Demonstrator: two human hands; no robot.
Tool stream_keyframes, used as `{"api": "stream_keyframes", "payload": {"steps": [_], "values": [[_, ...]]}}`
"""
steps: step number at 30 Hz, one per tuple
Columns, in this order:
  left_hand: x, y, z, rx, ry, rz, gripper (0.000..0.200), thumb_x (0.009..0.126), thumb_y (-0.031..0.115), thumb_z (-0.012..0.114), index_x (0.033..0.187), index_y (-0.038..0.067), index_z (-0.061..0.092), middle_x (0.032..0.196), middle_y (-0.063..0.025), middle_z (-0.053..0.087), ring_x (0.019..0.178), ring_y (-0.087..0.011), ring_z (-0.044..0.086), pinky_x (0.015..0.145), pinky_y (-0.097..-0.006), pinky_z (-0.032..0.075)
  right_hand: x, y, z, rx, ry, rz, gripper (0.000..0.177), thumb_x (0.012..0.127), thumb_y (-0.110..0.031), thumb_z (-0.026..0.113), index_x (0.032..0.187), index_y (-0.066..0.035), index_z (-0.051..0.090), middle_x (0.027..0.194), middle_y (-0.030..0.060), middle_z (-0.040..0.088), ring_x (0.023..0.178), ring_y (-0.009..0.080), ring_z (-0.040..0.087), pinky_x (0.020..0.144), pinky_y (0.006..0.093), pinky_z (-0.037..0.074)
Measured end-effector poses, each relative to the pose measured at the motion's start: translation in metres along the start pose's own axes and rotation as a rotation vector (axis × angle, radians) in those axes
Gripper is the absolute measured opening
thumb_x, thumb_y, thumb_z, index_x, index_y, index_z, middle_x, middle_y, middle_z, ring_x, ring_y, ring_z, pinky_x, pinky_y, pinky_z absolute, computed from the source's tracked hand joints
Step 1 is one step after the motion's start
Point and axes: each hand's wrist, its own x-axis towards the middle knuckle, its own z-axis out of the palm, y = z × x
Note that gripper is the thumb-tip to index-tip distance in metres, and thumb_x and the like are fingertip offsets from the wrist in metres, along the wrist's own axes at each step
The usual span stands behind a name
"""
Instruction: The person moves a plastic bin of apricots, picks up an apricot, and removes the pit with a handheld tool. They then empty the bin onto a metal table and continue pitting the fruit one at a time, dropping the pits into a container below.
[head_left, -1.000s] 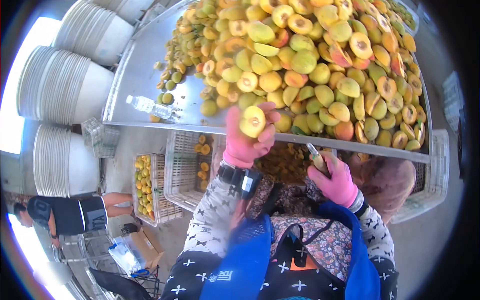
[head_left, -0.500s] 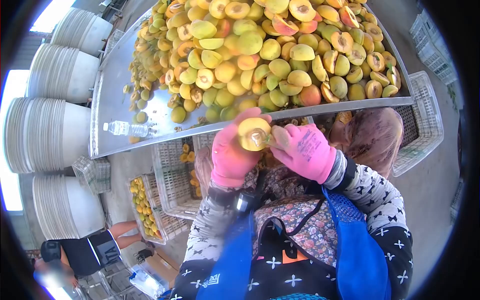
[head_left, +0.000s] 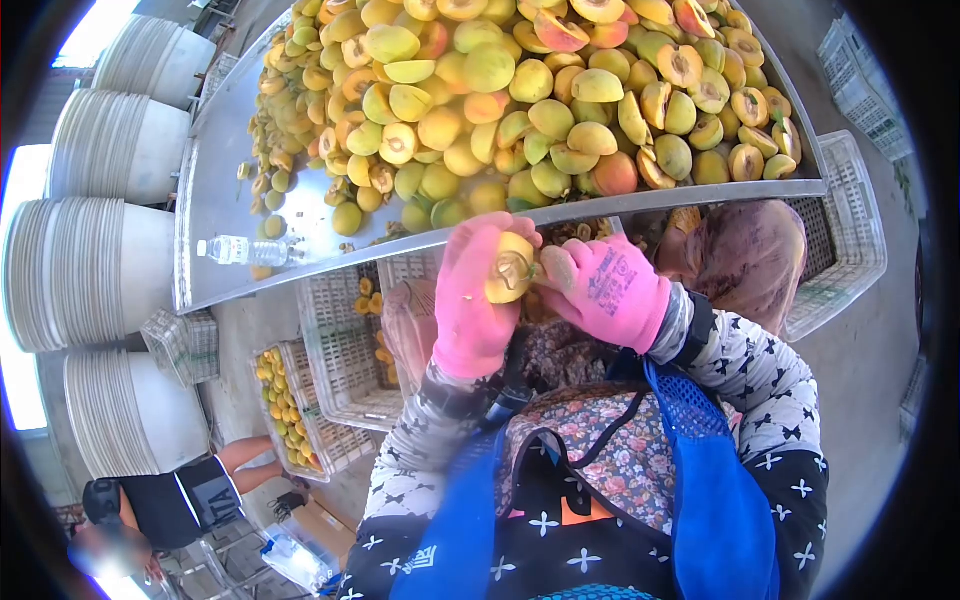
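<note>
My left hand [head_left: 468,305], in a pink glove, is closed around a yellow peach half [head_left: 504,288] just in front of the table's near edge. The peach's cut face points toward my right hand [head_left: 618,298], also pink-gloved. Its thumb and fingers pinch a small pitting tool, mostly hidden, whose thin curved end is at the middle of the cut face. Beyond both hands, a large heap of halved peaches [head_left: 550,118] covers much of the metal table [head_left: 215,225], some cut side up.
A clear plastic bottle [head_left: 240,250] lies at the table's left. Below stand plastic crates [head_left: 345,370], one full of peaches [head_left: 285,405]. Another crate [head_left: 850,250] is at right. Stacked white tubs [head_left: 150,270] line the left side; another person [head_left: 165,510] is at lower left.
The peach half has turned in my left hand, so its cut face now angles more to the right. Both hands stay close together; the view has shifted slightly.
</note>
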Motion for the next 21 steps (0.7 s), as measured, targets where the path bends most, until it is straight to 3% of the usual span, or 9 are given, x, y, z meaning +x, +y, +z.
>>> {"api": "stream_keyframes", "payload": {"steps": [3,7,10,12,15,17,19,21], "values": [[-0.002,-0.004,0.006,-0.013,0.114,-0.049,0.023,0.096,0.018,0.054,0.113,0.003,0.055,0.107,-0.0159,0.065,0.102,-0.0257,0.061,0.091,-0.0377,0.05,-0.002,-0.004,0.013,0.16,-0.016,0.043,0.028,0.079,-0.021,0.069,0.098,-0.007,0.052,0.079,0.0098,0.059,0.07,0.0314,0.062,0.058,0.0433,0.046],[0.001,-0.007,0.006,0.005,0.176,0.046,0.022,0.096,0.017,0.055,0.114,0.003,0.055,0.104,-0.0142,0.065,0.098,-0.0241,0.062,0.089,-0.038,0.051,0.002,-0.015,0.019,0.388,-0.005,0.087,0.027,0.081,-0.018,0.067,0.097,-0.005,0.05,0.077,0.0152,0.059,0.068,0.0376,0.061,0.057,0.0441,0.048],[0.003,-0.011,0.012,-0.022,0.213,0.056,0.025,0.096,0.017,0.055,0.116,0.002,0.055,0.107,-0.0145,0.064,0.099,-0.0248,0.062,0.091,-0.038,0.051,0.002,-0.015,0.027,0.533,-0.015,0.163,0.026,0.082,-0.019,0.066,0.097,-0.004,0.051,0.079,0.0154,0.06,0.07,0.0368,0.062,0.058,0.0444,0.049],[0.006,-0.008,0.011,-0.031,0.207,-0.028,0.026,0.097,0.018,0.054,0.118,0.002,0.055,0.109,-0.0148,0.064,0.101,-0.0255,0.062,0.092,-0.0385,0.051,0.002,-0.007,0.021,0.372,-0.062,0.163,0.025,0.083,-0.021,0.065,0.097,-0.005,0.052,0.08,0.0132,0.059,0.071,0.0338,0.062,0.058,0.0438,0.048],[0.015,0.009,-0.008,-0.212,-0.009,-0.36,0.03,0.099,0.022,0.052,0.121,0.001,0.053,0.113,-0.015,0.062,0.107,-0.0262,0.061,0.095,-0.0393,0.05,-0.001,0.006,0.015,0.004,-0.078,0.054,0.024,0.082,-0.023,0.063,0.097,-0.007,0.054,0.082,0.0091,0.058,0.071,0.0284,0.062,0.059,0.0418,0.046],[0.011,0.006,-0.003,0.174,-0.08,-0.086,0.027,0.099,0.021,0.052,0.116,0.0,0.053,0.111,-0.0147,0.062,0.106,-0.0258,0.06,0.094,-0.0371,0.049,0.0,0.003,0.013,-0.181,-0.077,0.025,0.027,0.08,-0.024,0.063,0.101,-0.008,0.056,0.085,0.0048,0.056,0.07,0.0223,0.06,0.06,0.0379,0.044],[0.009,0.003,0.0,0.22,-0.048,-0.004,0.026,0.099,0.02,0.052,0.114,-0.001,0.053,0.11,-0.0143,0.062,0.105,-0.025,0.06,0.094,-0.0359,0.048,0.001,-0.002,0.016,-0.155,0.013,0.05,0.029,0.079,-0.023,0.063,0.103,-0.007,0.056,0.085,0.0049,0.057,0.071,0.0225,0.06,0.06,0.0383,0.044],[0.01,-0.001,0.0,-0.072,0.079,-0.121,0.027,0.1,0.021,0.052,0.115,-0.001,0.052,0.111,-0.0138,0.062,0.105,-0.0239,0.06,0.094,-0.0357,0.048,0.002,0.002,0.02,-0.144,0.055,0.049,0.031,0.078,-0.023,0.063,0.104,-0.006,0.056,0.085,0.005,0.057,0.072,0.0224,0.06,0.061,0.0383,0.044]]}}
